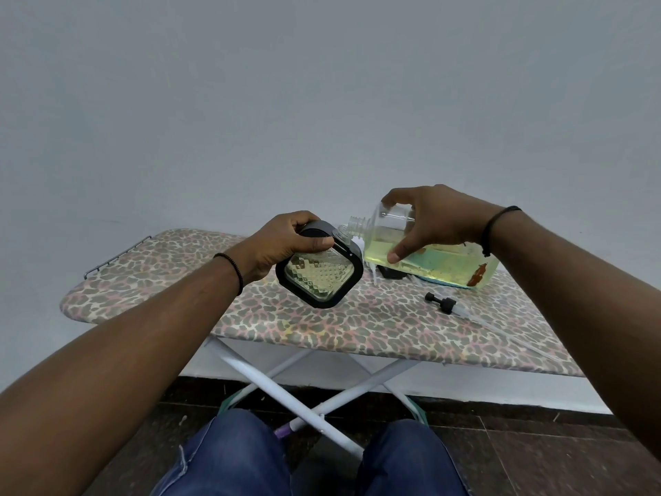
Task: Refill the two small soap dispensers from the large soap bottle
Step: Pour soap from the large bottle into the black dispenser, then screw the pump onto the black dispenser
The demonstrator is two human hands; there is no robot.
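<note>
The large soap bottle lies tipped on its side in the air above the ironing board, its open threaded neck pointing left and touching, or all but touching, the clear neck of a small soap dispenser. Yellow-green liquid pools along the bottle's lower side; its upper part is clear. The right hand holds the bottle from above, fingers curled over the top and thumb pressed against the near side. The left hand grips the dispenser, a square clear body with a diamond pattern and black frame, tilted so that its bottom faces the camera; the thumb lies across the near black edge and the other fingers wrap the far side. Some pale yellow liquid shows inside it.

Beneath the bottle a dark object sits on the board, mostly hidden. To the right, a black pump head with a long clear tube lies flat on the leopard-print cover. The board stands on crossed white legs over a dark floor, against a pale wall. Both wrists wear thin dark bands, and blue jeans show at the bottom edge.
</note>
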